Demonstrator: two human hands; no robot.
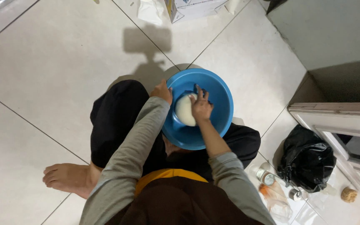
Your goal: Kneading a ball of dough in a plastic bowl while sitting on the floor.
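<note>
So the dough (185, 109) sat in the bowl (219, 98), right under the right hand (201, 106); left hand (162, 91) was on the rim beside it, bag (307, 160) well off right.

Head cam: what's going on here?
A person sits on the tiled floor with a blue plastic bowl propped on their lap. The left hand grips the bowl's rim, steadying it. The right hand presses down on a pale lump of dough inside the bowl. To the person's right lie a black plastic bag and a couple of clear bottles.
</note>
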